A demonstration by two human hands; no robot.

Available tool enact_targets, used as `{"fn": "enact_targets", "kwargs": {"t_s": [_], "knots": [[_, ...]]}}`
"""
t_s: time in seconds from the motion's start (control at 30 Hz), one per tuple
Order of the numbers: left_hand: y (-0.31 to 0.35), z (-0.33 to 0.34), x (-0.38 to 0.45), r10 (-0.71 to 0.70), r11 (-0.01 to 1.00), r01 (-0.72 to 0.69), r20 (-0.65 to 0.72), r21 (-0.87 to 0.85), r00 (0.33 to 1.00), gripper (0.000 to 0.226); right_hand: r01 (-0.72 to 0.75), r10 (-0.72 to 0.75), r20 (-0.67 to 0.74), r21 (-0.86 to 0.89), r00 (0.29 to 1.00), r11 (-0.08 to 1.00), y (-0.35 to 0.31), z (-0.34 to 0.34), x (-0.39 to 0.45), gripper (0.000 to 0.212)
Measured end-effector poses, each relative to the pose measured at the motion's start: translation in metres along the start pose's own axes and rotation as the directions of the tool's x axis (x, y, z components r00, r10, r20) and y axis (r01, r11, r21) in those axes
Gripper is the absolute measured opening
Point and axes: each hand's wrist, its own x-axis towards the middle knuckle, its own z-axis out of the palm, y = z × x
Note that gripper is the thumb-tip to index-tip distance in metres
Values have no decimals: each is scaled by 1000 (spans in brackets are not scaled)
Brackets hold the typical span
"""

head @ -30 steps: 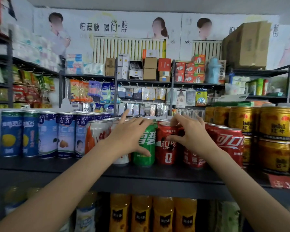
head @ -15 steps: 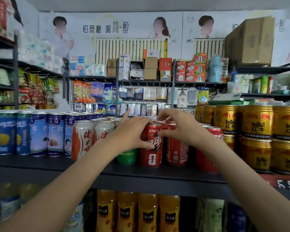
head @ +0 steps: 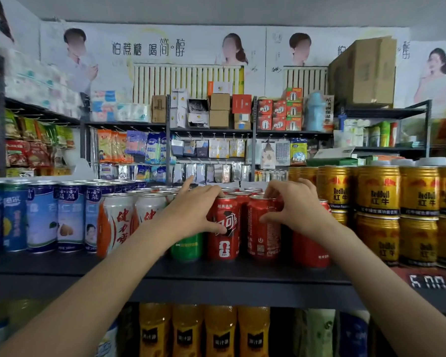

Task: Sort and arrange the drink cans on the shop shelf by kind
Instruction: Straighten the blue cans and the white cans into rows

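Two bare hands grip neighbouring red aluminium cola cans on the dark metal shelf (head: 216, 275). Left hand (head: 191, 212) curls round the front red can (head: 224, 228); right hand (head: 294, 210) pinches the next red can (head: 263, 238).

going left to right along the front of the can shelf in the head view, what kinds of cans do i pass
blue cans → white and orange cans → green can → red cola cans → stacked gold cans

Soft, even light is filling the shop, wide-angle distortion is bending the edges, and the lower shelf is sitting dim and blurred.
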Motion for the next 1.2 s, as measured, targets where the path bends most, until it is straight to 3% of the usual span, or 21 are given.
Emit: {"fn": "enact_targets", "kwargs": {"t_s": [0.27, 0.43, 0.5, 0.63, 0.7, 0.77, 0.87, 0.93, 1.0, 1.07, 1.2], "knots": [[0, 6, 7, -16, 998, 18, -38, 58, 999, 75, -47, 49, 18, -75, 999, 996, -8, -11, 2, 41], [1, 7, 8, -14, 999, 16, -55, 44, 998, 73, -120, 120, -13, -223, 993, 967, -24, 2, 9, 62], [0, 5, 7, -29, 999, 30, -43, 28, 999, 73, -89, 87, -19, -269, 996, 959, -28, 7, 13, 59], [-6, 3, 6, -4, 1000, 3, -20, -25, 1000, 65, 29, -61, 264, 123, 963, 992, -15, -19, 17, 24], [-8, 3, 6, 2, 999, -2, -4, -41, 1000, 62, 18, -101, 334, 243, 937, 970, -3, -36, 16, 21], [-7, 1, 6, 6, 999, -6, -3, -34, 1000, 63, 1, -82, 340, 233, 937, 972, 0, -40, 14, 32], [-4, 0, 5, 8, 1000, -8, -4, -9, 1000, 65, -17, 15, 344, 2, 939, 1000, -17, -18, 13, 61], [-2, -2, 4, -1, 1000, 1, -5, -7, 1000, 64, 5, 19, 277, -86, 961, 996, -25, -3, 11, 64], [-2, -3, 3, -3, 1000, 3, -2, -10, 1000, 64, -2, -6, 315, 23, 949, 1000, -23, -6, 10, 56], [-5, -3, 4, 5, 1000, -5, 12, -17, 1000, 63, -42, -33, 442, 158, 896, 987, -15, -19, 12, 54], [-9, -5, 8, 36, 999, -35, 61, -12, 997, 61, -37, -59, 538, 166, 841, 985, -7, -31, 20, 58]]}}
